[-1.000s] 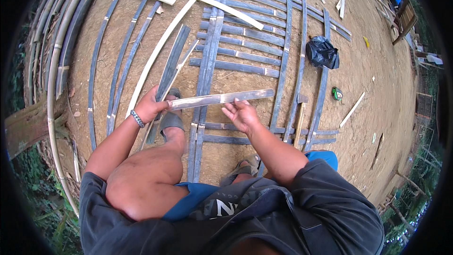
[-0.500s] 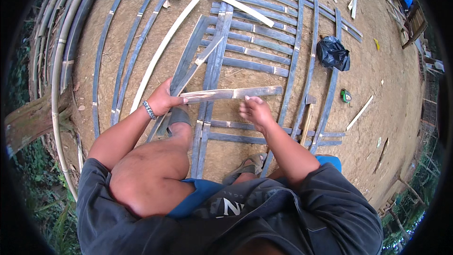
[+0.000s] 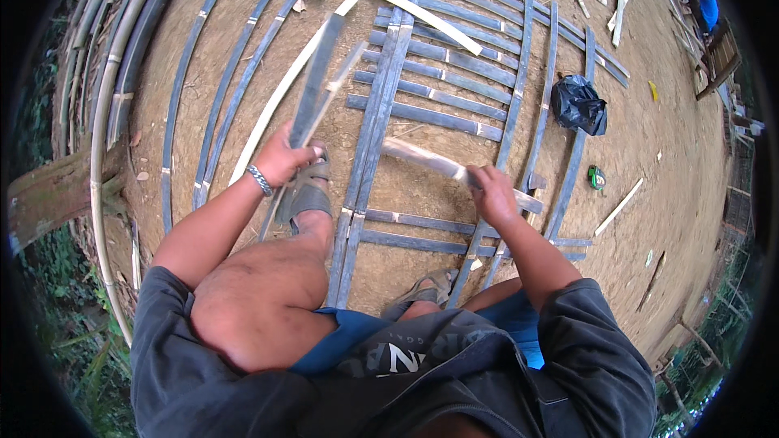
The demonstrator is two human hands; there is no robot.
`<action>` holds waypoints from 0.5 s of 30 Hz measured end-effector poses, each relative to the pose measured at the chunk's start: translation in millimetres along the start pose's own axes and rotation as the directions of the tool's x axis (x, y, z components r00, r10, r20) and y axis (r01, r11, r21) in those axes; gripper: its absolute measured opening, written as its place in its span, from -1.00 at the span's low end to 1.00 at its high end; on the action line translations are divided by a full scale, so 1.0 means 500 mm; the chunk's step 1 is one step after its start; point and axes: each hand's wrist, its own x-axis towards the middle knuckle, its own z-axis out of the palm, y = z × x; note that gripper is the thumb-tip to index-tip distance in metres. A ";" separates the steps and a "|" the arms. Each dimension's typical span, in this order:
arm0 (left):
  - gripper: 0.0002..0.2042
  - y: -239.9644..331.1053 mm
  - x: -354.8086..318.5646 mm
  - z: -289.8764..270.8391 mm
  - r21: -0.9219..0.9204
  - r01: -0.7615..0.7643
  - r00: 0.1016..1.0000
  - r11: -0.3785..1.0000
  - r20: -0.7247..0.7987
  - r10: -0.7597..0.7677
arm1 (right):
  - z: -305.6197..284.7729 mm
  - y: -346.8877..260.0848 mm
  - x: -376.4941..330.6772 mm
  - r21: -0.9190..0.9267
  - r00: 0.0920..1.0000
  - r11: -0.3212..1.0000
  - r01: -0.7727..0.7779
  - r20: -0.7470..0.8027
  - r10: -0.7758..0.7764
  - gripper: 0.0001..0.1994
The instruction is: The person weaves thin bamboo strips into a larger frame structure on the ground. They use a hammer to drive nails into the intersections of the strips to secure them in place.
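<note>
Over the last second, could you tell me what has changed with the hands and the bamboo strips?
The left hand let go of the pale strip and took hold of a darker strip pointing away. The right hand kept its end of the pale strip, now slanted. The lattice and black bag stayed put.

A crumpled black plastic bag (image 3: 578,104) lies on the dirt ground.

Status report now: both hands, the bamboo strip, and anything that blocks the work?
Left hand grips dark bamboo slats. Right hand holds pale bamboo strip over the lattice frame. Black bag lies aside, blocks nothing.
</note>
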 end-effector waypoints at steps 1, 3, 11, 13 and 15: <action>-0.43 -0.001 0.002 -0.019 -0.022 -0.002 0.999 1.000 -0.037 0.001 | 0.008 0.032 0.002 -0.030 0.999 0.998 -0.047 0.003 0.047 -0.49; -0.50 -0.024 0.000 -0.058 -0.035 -0.042 0.990 0.999 -0.137 0.036 | 0.024 0.047 0.016 -0.057 0.996 0.995 -0.084 0.011 0.084 -0.50; -0.57 -0.036 -0.050 -0.086 -0.018 0.008 0.982 1.000 -0.189 -0.011 | 0.094 -0.033 0.136 0.068 0.997 0.997 -0.024 0.074 0.019 -0.49; -0.56 -0.038 -0.068 -0.083 0.022 0.025 0.983 0.999 -0.185 -0.020 | 0.116 -0.068 0.174 0.094 0.998 0.996 0.001 0.068 -0.007 -0.50; -0.55 -0.047 -0.078 -0.081 0.014 0.029 0.984 0.999 -0.175 -0.026 | 0.136 -0.093 0.201 0.085 0.998 0.995 0.053 0.012 -0.054 -0.50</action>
